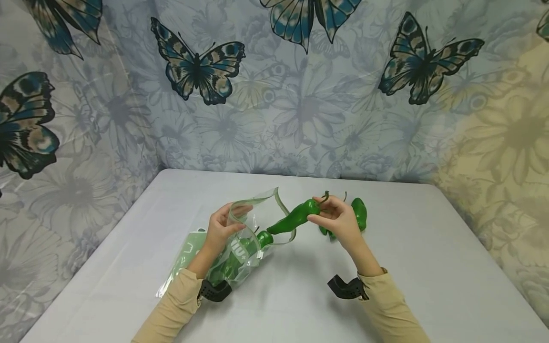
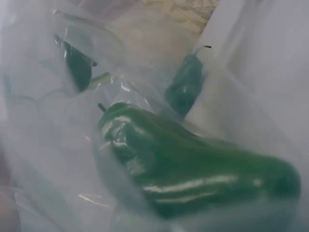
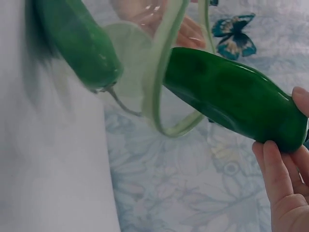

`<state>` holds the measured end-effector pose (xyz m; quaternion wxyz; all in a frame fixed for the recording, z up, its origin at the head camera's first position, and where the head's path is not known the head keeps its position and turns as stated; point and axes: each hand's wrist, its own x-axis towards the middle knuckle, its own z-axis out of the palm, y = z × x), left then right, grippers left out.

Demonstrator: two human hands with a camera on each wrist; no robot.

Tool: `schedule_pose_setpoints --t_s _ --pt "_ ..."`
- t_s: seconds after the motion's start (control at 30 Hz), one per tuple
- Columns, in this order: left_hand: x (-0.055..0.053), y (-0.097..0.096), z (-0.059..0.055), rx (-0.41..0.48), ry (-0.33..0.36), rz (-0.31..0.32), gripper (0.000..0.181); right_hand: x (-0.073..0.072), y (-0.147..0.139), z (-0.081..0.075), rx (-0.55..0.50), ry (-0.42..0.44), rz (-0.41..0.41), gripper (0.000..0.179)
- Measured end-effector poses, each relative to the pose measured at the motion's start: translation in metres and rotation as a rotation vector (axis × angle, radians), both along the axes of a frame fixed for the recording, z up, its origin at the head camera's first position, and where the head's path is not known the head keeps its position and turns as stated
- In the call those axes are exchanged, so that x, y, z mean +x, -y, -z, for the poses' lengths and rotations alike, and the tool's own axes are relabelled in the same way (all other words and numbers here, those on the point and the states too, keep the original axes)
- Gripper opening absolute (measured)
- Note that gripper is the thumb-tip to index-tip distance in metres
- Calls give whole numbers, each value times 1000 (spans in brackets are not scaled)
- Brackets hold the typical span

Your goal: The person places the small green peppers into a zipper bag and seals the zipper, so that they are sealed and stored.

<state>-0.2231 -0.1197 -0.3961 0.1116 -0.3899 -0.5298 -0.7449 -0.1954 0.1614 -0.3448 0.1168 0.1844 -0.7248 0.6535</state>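
Observation:
In the head view my left hand [image 1: 220, 227] holds the rim of a clear plastic bag [image 1: 280, 202] with a pale green edge, its mouth spread wide. My right hand [image 1: 336, 219] pinches a long green pepper [image 1: 296, 216] near its stem end. The pepper's tip points left into the bag's mouth, as the right wrist view also shows past the green rim [image 3: 157, 87]. Inside the bag lies another green pepper [image 3: 87, 48], glossy and large through the plastic in the left wrist view. My left hand's fingers are partly seen behind the plastic.
More green peppers [image 1: 359, 213] lie on the white table [image 1: 291, 295] just behind my right hand. A flat green-and-clear package [image 1: 188, 252] lies left of the bag, partly under my left forearm. Butterfly-print cloth [image 1: 300, 119] hangs around the table's back and sides.

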Motion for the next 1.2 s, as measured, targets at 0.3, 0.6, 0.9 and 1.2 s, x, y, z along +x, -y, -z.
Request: schedule_pose_setpoints --t_s 0.3,0.6,0.9,1.2 --pt "3 0 -4 23 -9 -11 41 1 7 4 6 8 -23 21" --pt "3 0 -7 24 -14 -24 40 1 11 7 50 5 -18 22" --pt "3 1 -6 35 -15 -28 39 2 12 10 36 14 -80 31" --pt "3 2 -7 49 -15 -32 38 5 19 13 -13 -5 -170 44"
